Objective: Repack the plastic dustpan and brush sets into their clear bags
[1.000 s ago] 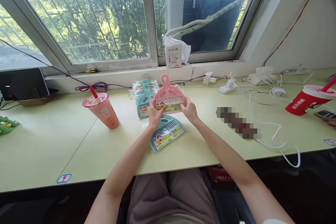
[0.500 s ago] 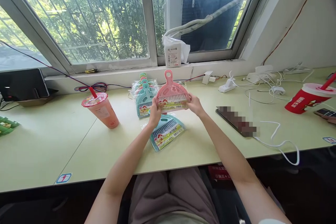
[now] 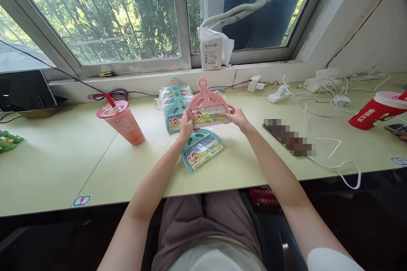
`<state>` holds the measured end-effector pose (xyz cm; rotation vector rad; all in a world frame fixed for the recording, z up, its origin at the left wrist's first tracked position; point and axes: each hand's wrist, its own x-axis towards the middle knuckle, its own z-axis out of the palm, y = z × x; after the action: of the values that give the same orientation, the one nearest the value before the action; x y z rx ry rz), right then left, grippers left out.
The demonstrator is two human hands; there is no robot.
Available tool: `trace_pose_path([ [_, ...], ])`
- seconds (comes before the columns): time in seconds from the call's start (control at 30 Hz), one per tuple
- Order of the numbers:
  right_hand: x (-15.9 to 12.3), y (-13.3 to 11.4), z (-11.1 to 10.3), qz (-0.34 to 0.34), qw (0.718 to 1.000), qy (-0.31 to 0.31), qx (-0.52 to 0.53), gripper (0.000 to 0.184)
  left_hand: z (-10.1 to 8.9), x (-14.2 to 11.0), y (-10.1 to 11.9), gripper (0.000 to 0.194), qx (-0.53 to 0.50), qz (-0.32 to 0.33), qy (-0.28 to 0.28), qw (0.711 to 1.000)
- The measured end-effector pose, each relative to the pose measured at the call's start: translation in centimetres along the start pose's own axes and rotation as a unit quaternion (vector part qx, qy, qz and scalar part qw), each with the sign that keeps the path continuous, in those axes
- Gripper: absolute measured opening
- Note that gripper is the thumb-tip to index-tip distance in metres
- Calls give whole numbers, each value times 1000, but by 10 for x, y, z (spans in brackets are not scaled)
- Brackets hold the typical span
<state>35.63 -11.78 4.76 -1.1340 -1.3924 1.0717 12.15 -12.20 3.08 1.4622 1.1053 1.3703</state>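
A pink dustpan and brush set (image 3: 208,102) in clear wrapping is held up over the table, handle pointing away from me. My left hand (image 3: 186,125) grips its left lower corner, and my right hand (image 3: 237,117) grips the right lower corner. Beneath and nearer to me lies a teal dustpan and brush set (image 3: 203,151), also wrapped, with a yellow-green printed label; its handle is hidden under the pink one. Behind my left hand, a stack of wrapped dustpan sets (image 3: 176,108) has a teal one on top and other colours showing at the handles.
A pink drink cup (image 3: 122,123) with a red straw stands on the left. To the right lie a phone (image 3: 284,137), partly pixelated, with a white cable (image 3: 346,165), a power strip (image 3: 279,94) and a tilted red cup (image 3: 370,114). A small box (image 3: 211,53) sits on the windowsill.
The camera view has tipped downward, so the scene sits higher in the picture. Both hands keep hold of the pink set, which stays at nearly the same place over the table.
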Motion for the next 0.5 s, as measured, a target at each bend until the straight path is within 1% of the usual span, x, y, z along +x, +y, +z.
trace_pose_path([
  [0.07, -3, -1, 0, -2, 998, -33, 48, 75, -1, 0, 0, 44, -19, 4, 10, 1000],
  [0.1, -6, -1, 2, -1, 996, -58, 73, 75, -1, 0, 0, 45, -30, 3, 13, 999],
  [0.17, -9, 1, 11, 7, 988, -109, 106, 66, -1, 0, 1, 43, -56, -7, 20, 998],
  [0.2, -10, 3, 17, 15, 986, -121, 114, 59, 0, -1, 1, 42, -68, -14, 25, 997],
  [0.23, -11, 5, 23, 24, 985, -120, 120, 51, 1, -1, 2, 41, -77, -20, 31, 996],
  [0.3, -10, 10, 33, 39, 986, -89, 137, 36, 4, -2, 3, 41, -86, -35, 45, 995],
  [0.37, -6, 15, 36, 49, 986, -46, 149, 25, 7, -3, 4, 47, -82, -58, 41, 994],
  [0.43, 0, 20, 30, 68, 986, -16, 152, 17, 10, -4, 5, 58, -70, -90, 1, 993],
  [0.5, 7, 25, 17, 100, 983, 15, 155, 10, 13, -5, 5, 73, -63, -107, -32, 992],
])
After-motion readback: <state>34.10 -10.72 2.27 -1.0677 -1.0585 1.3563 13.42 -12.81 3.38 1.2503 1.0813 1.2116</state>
